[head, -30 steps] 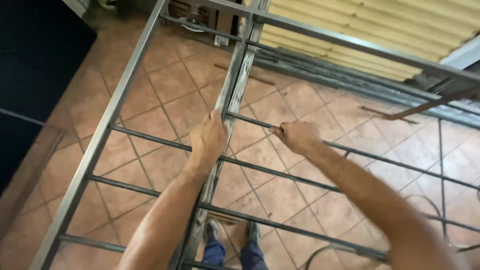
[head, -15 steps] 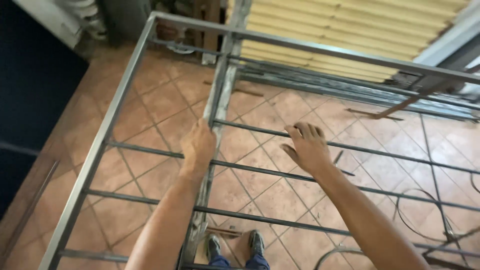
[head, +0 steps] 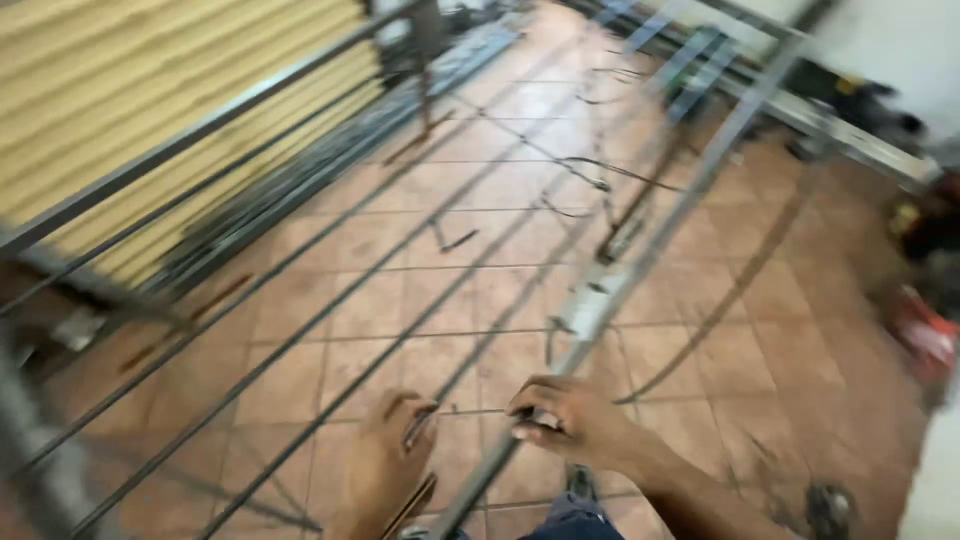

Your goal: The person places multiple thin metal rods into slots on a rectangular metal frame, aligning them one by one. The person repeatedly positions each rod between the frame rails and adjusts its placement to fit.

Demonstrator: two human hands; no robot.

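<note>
The frame [head: 640, 255] lies across the whole work area; its thin bars [head: 330, 310] run lengthwise with open gaps between them, showing the floor [head: 420, 200] below. A hand can pass down through these gaps. The right hand [head: 570, 420] is closed round the thick rail [head: 600, 300]; the left hand [head: 385, 465] rests on a thin bar just beside it. The shutter [head: 150, 90] bounds the left side. Loose rods [head: 590, 170] lie on the floor ahead. Blurred clutter [head: 925, 330] stands at the right.
</note>
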